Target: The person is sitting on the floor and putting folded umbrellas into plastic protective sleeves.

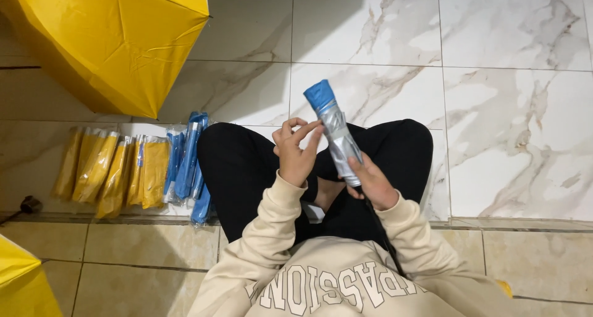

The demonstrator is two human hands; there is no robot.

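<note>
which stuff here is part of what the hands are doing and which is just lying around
In hand:
folded blue-and-silver umbrella
left hand
right hand

Lying about:
open yellow umbrella
row of folded yellow umbrellas
folded blue umbrellas

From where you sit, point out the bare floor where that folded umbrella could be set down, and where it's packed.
Free: the marble tiles right of the right knee, and the tiles ahead of the folded umbrella. Crowded: the left side, where the sleeved yellow umbrellas and blue umbrellas lie against the left leg, below the open yellow umbrella.
</note>
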